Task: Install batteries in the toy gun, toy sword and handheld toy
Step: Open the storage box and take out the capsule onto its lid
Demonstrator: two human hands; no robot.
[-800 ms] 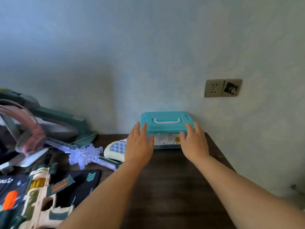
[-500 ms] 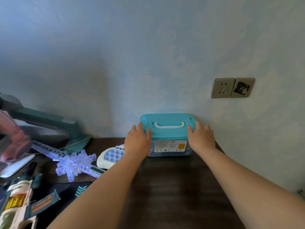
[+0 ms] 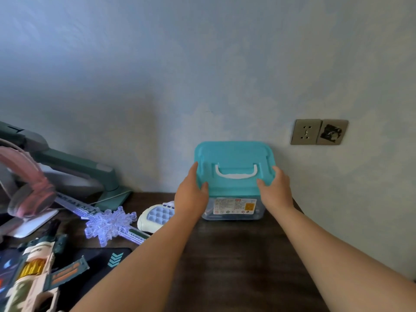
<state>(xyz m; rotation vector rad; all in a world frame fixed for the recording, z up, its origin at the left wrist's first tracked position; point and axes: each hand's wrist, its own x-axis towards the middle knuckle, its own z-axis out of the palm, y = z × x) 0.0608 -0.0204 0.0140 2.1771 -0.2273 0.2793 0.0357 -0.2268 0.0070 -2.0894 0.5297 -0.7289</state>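
A clear storage box with a teal lid (image 3: 234, 154) and white handle stands at the back of the dark wooden desk (image 3: 236, 255), tilted toward me. My left hand (image 3: 191, 197) grips its left side, thumb on the lid's front edge. My right hand (image 3: 275, 190) grips the right side the same way. Left of the box lies the white handheld toy (image 3: 155, 216) with blue buttons. The clear toy sword (image 3: 108, 221) with a snowflake guard lies beside it. The cream and green toy gun (image 3: 33, 273) lies at the lower left.
Pink headphones (image 3: 29, 188) hang at the far left in front of a green monitor arm (image 3: 74, 167). A dark mouse mat (image 3: 108, 260) lies under the gun. A wall socket (image 3: 318, 131) sits right of the box. The desk's right edge runs close to my right arm.
Both hands went from flat in front of the box to gripping its two sides. The box has tipped toward me, showing more of its lid.
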